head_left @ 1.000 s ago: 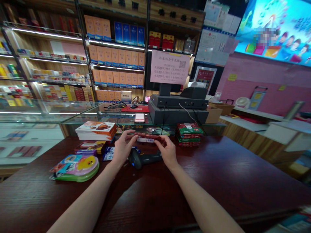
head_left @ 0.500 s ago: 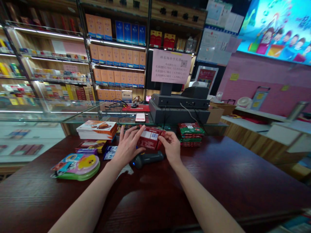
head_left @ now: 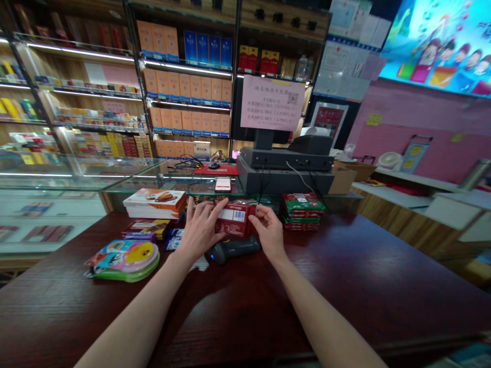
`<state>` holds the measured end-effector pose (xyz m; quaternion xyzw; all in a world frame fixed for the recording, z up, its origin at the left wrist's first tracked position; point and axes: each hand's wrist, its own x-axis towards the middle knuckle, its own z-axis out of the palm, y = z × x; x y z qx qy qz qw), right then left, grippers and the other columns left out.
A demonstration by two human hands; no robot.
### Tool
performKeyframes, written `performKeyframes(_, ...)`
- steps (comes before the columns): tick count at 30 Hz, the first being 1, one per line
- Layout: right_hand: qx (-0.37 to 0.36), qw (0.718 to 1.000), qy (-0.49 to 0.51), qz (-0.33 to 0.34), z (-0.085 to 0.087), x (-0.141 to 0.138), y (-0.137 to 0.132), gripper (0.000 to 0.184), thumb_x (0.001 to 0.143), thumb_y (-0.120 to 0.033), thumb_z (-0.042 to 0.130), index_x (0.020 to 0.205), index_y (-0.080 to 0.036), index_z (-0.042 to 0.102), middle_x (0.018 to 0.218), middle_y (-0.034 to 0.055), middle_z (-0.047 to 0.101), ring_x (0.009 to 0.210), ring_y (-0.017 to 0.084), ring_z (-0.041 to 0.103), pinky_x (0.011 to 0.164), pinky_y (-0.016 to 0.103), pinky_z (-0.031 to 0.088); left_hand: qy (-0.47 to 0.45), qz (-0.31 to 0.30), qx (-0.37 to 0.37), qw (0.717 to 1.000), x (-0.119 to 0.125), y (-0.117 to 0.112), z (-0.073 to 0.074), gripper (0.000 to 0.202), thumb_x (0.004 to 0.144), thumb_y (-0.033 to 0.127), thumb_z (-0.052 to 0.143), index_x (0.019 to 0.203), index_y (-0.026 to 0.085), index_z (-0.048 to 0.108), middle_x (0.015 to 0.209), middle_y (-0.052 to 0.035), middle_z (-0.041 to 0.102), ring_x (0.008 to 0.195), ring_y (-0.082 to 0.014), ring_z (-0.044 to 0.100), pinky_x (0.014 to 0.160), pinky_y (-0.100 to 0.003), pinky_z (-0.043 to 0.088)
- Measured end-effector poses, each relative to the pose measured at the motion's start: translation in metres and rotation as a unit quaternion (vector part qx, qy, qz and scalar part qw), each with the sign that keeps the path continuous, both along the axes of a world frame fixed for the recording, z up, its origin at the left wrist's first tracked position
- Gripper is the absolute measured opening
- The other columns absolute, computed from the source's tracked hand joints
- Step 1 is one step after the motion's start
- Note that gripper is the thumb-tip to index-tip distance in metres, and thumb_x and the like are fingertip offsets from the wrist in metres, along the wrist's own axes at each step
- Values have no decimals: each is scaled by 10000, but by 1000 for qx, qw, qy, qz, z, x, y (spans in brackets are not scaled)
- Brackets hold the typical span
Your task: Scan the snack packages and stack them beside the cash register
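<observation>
A dark red snack packet [head_left: 231,221] with a white label and barcode is held up over the table, printed back towards me. At its left end is my left hand [head_left: 201,227], index finger along the top edge and thumb by the lower edge, other fingers spread. The thumb and fingertips of my right hand [head_left: 269,230] pinch its right end. Just below the packet, a dark grey barcode scanner [head_left: 236,249] with a small blue light lies on the table. A blue-and-white packet [head_left: 174,239] is partly hidden behind my left hand.
Boxes [head_left: 155,204], a yellow-and-brown packet [head_left: 157,227] and a duck-decorated plastic case [head_left: 125,259] lie on the dark wooden table [head_left: 345,291] at left. Stacked red-and-green packets [head_left: 303,212] stand at right. Behind are a phone [head_left: 223,184] and a cash register [head_left: 284,171].
The packet has levelled slightly, its barcode side facing me more squarely. Both hands stay on it. The whole view has shifted a little.
</observation>
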<state>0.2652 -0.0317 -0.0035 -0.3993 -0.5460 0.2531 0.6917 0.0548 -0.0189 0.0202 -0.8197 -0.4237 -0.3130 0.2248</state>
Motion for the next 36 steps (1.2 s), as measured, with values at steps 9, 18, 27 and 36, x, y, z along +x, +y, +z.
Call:
performKeyframes(9, -6, 999, -46, 17, -7, 2, 3, 445, 870, -373, 658, 1284, -224, 590, 1115, 99, 733, 990, 229, 693, 787, 340, 542, -35, 40, 23, 998, -16, 10, 0, 845, 777, 403, 743, 1513, 228, 366, 1215, -107, 626, 1214, -322, 513, 1227, -622, 106)
performKeyframes(18, -33, 980, -190, 47, -14, 13, 2, 429, 872, -291, 632, 1297, -247, 591, 1141, 65, 733, 1014, 207, 679, 893, 365, 509, -44, 105, 29, 993, -34, 24, -8, 811, 800, 373, 702, 1517, 215, 358, 1230, -121, 617, 1226, -329, 517, 1222, -629, 81)
performKeyframes(27, -43, 880, -454, 136, -12, 16, -12, 916, 724, -361, 852, 1514, -338, 389, 1377, 65, 637, 1279, 279, 558, 1086, 476, 351, -60, 128, -1, 990, -39, 26, -12, 810, 802, 345, 683, 1528, 220, 347, 1244, -139, 610, 1231, -352, 511, 1215, -652, 80)
performKeyframes(36, -33, 830, -544, 119, -20, 7, -11, 808, 805, -362, 786, 1513, -295, 404, 1348, 93, 649, 1187, 287, 586, 1009, 437, 366, -36, 164, -12, 986, -40, 27, -16, 826, 788, 347, 706, 1526, 206, 365, 1187, -128, 619, 1218, -349, 521, 1217, -637, 90)
